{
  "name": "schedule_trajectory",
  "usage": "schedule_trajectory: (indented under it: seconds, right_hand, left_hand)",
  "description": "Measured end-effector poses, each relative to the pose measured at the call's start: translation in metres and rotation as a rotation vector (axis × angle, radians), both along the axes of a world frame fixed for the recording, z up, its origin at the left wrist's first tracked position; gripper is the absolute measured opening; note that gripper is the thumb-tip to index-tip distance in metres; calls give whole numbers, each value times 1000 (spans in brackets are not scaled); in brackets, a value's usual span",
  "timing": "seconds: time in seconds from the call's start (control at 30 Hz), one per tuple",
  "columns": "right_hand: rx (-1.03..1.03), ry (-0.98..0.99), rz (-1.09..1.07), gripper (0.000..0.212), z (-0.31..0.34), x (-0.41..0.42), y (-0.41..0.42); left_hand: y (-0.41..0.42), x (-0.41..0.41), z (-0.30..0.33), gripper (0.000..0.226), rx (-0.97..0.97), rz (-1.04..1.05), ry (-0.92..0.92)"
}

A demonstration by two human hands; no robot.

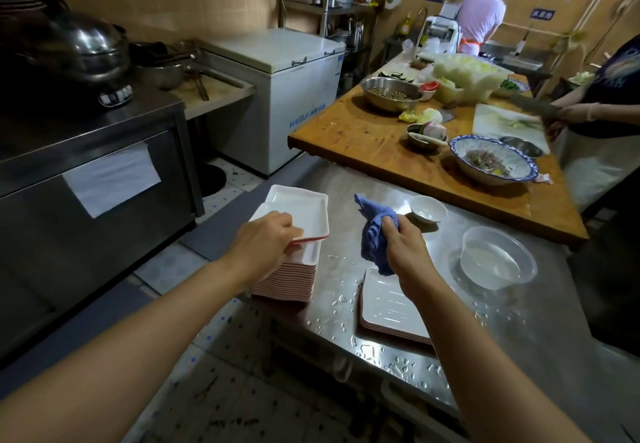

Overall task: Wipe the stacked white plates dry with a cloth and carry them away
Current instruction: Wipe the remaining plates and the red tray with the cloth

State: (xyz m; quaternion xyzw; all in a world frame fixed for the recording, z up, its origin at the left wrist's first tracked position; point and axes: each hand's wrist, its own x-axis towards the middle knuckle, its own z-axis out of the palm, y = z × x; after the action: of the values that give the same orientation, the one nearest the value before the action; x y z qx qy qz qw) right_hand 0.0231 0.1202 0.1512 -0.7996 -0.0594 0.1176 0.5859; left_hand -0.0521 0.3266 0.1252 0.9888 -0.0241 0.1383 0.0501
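Right hand (403, 245) grips cloth (372, 238), wet steel table (519, 331)

- Left forearm (166, 311) bare; no sleeve in view.
- Right forearm (485, 356) bare likewise.
- Both hands, left (263, 241) and right (407, 248), ungloved; no rings, no watch, no wristband.

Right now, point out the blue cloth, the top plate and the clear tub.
blue cloth (372, 234), head view, bunched middle.
top plate (298, 207), head view, bare inner surface.
clear tub (498, 258), head view, its base.
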Motion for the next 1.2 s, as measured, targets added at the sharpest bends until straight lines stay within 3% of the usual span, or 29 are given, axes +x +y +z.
schedule_trajectory:
  seconds: [0.17, 0.23, 0.4, 0.63, 0.83, 1.0, 1.1, 1.2]
  right_hand:
    - [-5, -19, -36, 23, -8, 1, 1]
    - [-18, -25, -60, 23, -11, 2, 1]
    - [-35, -19, -93, 26, -16, 2, 0]
    - [-11, 6, -160, 18, -25, 0, -1]
    - [-29, 9, -223, 19, -34, -1, -13]
    - [-20, 44, -248, 19, -44, 3, -22]
    - [-22, 56, -247, 17, -51, 7, -31]
    - [-41, 65, -244, 21, -59, 11, -45]
  left_hand:
    - [-4, -2, -21, 27, 175, -6, 89]
    - [-4, -6, -23, 15, 231, -59, 53]
    - [2, 3, -39, 14, 224, -51, 113]
    - [21, 23, -62, 33, 175, -36, 210]
    - [29, 38, -74, 69, 183, -34, 253]
    - [20, 42, -74, 71, 191, 43, 266]
    - [-3, 42, -66, 72, 160, 60, 171]
    - [-42, 44, -60, 58, -32, -164, -81]
